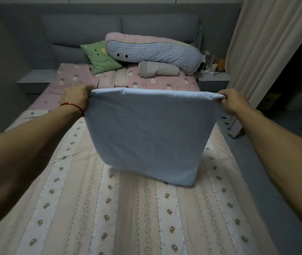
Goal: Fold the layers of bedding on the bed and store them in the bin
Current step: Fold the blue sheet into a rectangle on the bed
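Left hand (76, 96), at centre left of the frame, with a red cord at its wrist, pinches the upper left corner of a pale blue folded sheet (146, 133); its fingers curl round the bunched cloth. Right hand (233, 102), at centre right, grips the opposite upper corner in the same way. Between them the top edge runs taut and nearly level, and the sheet hangs as a squarish panel in mid-frame, its lower edge tilted down toward the right and apparently just brushing the striped quilt (109, 208) that fills the lower half of the frame, though contact cannot be confirmed from this angle.

The step in hand is judged to be a further fold of the blue sheet. To do it well, both corners should stay level and under even tension, so that the layers inside do not slip. The panel should be laid flat on the quilt before the next crease is made, and its edges should be matched.

Farther up the frame a pink printed sheet (164, 81) covers the head of the bed. On it lie a green cushion (98, 57), a long checked bolster (155, 50) and a small grey roll (157, 70). A grey headboard (84, 28) stands behind. A curtain (268, 43) hangs at upper right. No bin is visible.
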### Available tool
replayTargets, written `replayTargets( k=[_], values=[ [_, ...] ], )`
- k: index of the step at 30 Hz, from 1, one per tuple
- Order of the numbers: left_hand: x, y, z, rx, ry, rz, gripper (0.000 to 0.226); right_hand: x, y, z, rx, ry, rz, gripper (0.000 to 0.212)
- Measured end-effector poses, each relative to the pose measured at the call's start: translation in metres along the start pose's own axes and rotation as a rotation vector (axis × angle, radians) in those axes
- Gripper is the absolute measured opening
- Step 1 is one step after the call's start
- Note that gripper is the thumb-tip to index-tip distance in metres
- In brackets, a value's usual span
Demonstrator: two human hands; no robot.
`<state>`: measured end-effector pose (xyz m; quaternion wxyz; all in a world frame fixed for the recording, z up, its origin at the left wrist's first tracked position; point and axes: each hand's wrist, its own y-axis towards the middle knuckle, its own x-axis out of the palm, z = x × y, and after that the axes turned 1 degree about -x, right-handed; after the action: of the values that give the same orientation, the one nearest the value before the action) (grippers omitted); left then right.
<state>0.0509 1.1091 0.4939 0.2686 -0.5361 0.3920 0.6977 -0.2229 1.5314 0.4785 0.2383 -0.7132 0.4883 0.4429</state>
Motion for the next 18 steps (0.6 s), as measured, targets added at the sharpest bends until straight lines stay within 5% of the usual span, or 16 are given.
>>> replayTargets(
  k=[6,18],
  values=[
    [0.045,-0.070,0.004,0.021,-0.106,0.130,0.035,0.030,-0.035,0.025,-0.074,0.031,0.095,0.036],
    [0.255,-0.332,-0.058,-0.275,-0.109,-0.615,0.049,0.233,-0.243,0.173,0.174,-0.065,-0.518,0.031]
  ],
)
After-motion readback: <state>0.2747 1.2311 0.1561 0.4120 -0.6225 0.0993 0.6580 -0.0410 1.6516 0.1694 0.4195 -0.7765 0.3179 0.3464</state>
